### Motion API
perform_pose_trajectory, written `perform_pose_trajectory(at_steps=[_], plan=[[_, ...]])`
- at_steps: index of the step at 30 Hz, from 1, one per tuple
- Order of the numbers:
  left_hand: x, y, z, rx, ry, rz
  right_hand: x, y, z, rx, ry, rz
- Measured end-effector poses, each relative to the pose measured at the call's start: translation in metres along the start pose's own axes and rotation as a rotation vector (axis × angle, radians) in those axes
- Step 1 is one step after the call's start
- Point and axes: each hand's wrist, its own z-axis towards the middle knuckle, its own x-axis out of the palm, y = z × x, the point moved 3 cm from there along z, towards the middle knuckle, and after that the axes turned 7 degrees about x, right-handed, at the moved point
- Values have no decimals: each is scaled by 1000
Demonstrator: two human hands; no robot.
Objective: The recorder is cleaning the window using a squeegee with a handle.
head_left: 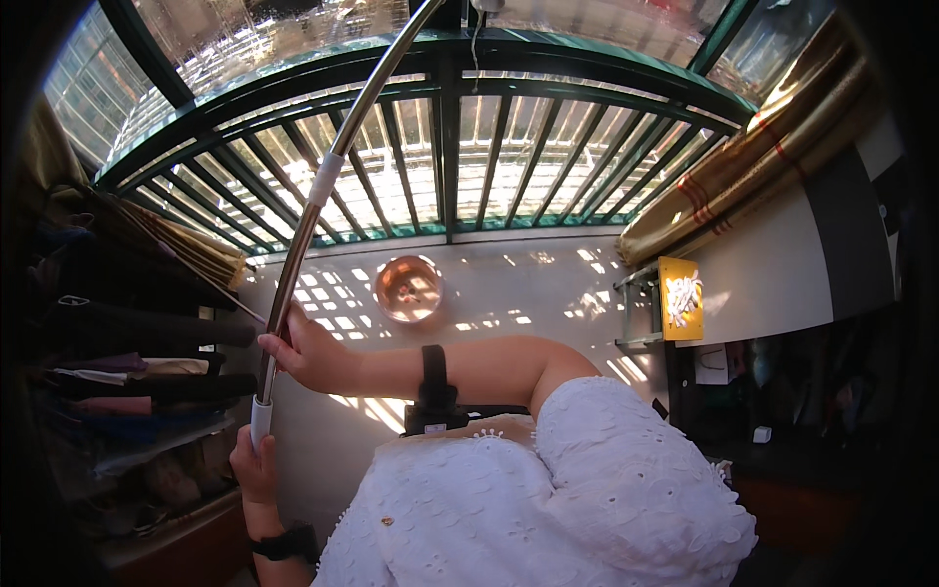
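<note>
A long, shiny metal telescopic pole (295,256) slants up and away from the lower left toward the window. My left hand (254,468) wraps round its white handle end (261,419). Further up the shaft, my right hand (311,348) grips the metal, my right arm reaching across in front of me. A pale collar (327,178) joins two sections of the pole above that hand. The pole's far end passes out of view at the top, so what it carries is hidden.
Green railings (448,147) and wet-looking window glass (284,34) stand ahead. On the sunlit floor sits a pinkish basin (384,278) with water in it. A yellow-topped stool (680,265) bears a crumpled white cloth (684,301). Curtains (729,186) and hanging clothes (147,333) flank the space.
</note>
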Motion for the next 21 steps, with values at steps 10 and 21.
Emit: perform_pose_trajectory(at_steps=[10, 21], plan=[[67, 66, -30, -165, 82, -371, 6, -34, 25, 176, 100, -257], [123, 7, 65, -139, -79, -425, -81, -19, 86, 270, 16, -165]])
